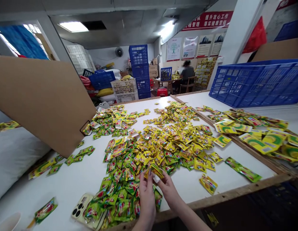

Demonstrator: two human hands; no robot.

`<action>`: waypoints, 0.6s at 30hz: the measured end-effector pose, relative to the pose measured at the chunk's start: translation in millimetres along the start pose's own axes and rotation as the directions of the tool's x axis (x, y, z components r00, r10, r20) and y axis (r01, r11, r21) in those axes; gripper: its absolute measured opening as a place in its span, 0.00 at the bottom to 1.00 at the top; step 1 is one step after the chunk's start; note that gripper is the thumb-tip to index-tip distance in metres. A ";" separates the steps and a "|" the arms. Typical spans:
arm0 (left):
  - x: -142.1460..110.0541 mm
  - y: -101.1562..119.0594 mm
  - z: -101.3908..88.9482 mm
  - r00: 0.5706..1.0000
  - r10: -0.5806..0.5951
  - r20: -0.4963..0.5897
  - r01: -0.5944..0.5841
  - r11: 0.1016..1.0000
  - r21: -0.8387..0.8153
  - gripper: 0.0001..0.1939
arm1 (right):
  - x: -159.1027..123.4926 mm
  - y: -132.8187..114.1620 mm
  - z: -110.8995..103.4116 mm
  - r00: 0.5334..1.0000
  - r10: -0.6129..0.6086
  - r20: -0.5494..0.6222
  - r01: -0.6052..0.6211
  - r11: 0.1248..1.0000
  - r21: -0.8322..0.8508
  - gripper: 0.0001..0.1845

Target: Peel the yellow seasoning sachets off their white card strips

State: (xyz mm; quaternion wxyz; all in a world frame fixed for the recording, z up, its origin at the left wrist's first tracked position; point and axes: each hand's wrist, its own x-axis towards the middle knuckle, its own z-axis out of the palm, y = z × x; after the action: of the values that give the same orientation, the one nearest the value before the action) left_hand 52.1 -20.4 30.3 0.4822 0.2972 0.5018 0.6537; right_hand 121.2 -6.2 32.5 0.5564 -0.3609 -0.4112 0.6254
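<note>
Red wall banner (208,21): white Chinese characters, "提升" and "管理" included. From here, print on posters (174,48) and packets (208,184) is illegible.

A smartphone (78,207) with three large lenses lies near the front edge of the white worktop (74,176), a white cup (11,223) to its left, cut off by the frame. A brown cardboard sheet (43,96) stands tilted beside a white sack (16,157). A blue plastic crate (259,86) sits at right. Farther back are stacked blue crates (140,72), a fan (119,52), a red stool (162,92), a seated person (187,75) and, above, posters (174,49) beneath a red banner (206,21).
</note>
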 end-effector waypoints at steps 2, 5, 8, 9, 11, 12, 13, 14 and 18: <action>11.6 5.2 -1.1 0.972 0.195 0.130 -0.228 0.914 0.335 0.13 | 1.3 -6.4 -6.7 1.000 0.006 -0.002 -0.006 0.999 0.036 0.18; 57.1 31.8 -23.0 0.889 0.384 0.250 -0.450 0.628 0.634 0.14 | 1.4 -17.3 -29.4 0.996 -0.034 -0.084 0.031 0.999 -0.032 0.16; 120.1 66.0 -64.7 0.859 0.433 0.274 -0.474 0.469 0.746 0.20 | -2.9 -26.2 -59.5 0.994 -0.036 -0.104 0.026 0.995 -0.095 0.15; 139.1 74.5 -78.4 0.854 0.430 0.294 -0.478 0.421 0.771 0.19 | -5.5 -27.9 -67.7 0.994 -0.027 -0.106 0.016 0.994 -0.107 0.15; 167.0 83.6 -99.3 0.843 0.424 0.331 -0.487 0.338 0.805 0.14 | -11.9 -29.3 -77.7 0.995 0.013 -0.098 -0.024 0.993 -0.114 0.15; 174.2 84.2 -105.0 0.834 0.423 0.354 -0.498 0.300 0.814 0.11 | -15.3 -29.3 -78.9 0.995 0.038 -0.088 -0.048 0.992 -0.114 0.16; 176.3 82.7 -107.2 0.822 0.426 0.378 -0.513 0.265 0.817 0.10 | -18.6 -29.3 -77.7 0.995 0.075 -0.067 -0.082 0.991 -0.102 0.17; 173.0 79.8 -106.1 0.807 0.432 0.402 -0.531 0.234 0.815 0.10 | -21.3 -29.4 -74.7 0.992 0.124 -0.032 -0.126 0.990 -0.070 0.17; 114.2 64.8 -80.3 0.706 0.442 0.553 -0.660 0.128 0.740 0.13 | -23.9 -33.2 -54.4 0.940 0.287 0.187 -0.319 0.932 0.172 0.16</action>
State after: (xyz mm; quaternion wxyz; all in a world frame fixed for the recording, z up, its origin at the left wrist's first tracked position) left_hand -80.4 54.0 54.9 0.0045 0.7359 0.5729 0.3609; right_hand 186.8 -22.4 41.0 0.4519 -0.3112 -0.3287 0.7687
